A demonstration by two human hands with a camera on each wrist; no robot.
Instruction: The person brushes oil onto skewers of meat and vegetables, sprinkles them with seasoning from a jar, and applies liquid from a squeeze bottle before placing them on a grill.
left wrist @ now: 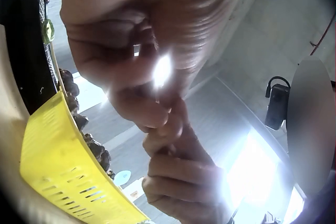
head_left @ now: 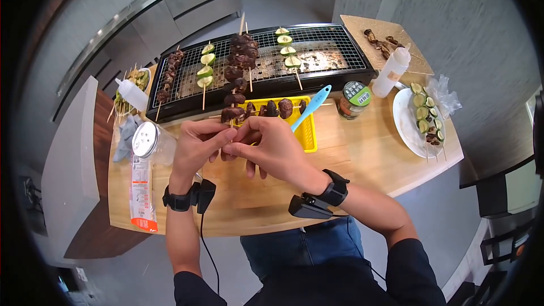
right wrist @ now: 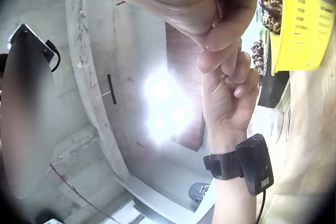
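Both hands meet at the lower end of a skewer (head_left: 235,100) threaded with dark brown chunks, held above the table's front half. Thumb and fingertips of my left hand (head_left: 192,148) pinch its bare stick, and my right hand (head_left: 275,144) pinches it right alongside. Fingertips of the two hands touch and hide the end of the stick. From the hands the skewer points away, overlapping the grill's front edge in the head view. Just beyond the right hand sits a yellow perforated basket (head_left: 309,137) holding more dark skewered pieces (head_left: 285,107) and a light-blue-handled utensil (head_left: 311,107).
A black grill (head_left: 187,88) with meat and green-slice skewers spans the back. Left are a shaker jar (head_left: 146,140), white squeeze bottle (head_left: 131,95) and packet (head_left: 141,192). Right are a green-lidded jar (head_left: 355,101), another squeeze bottle (head_left: 391,72) and a plate (head_left: 405,122) of skewers.
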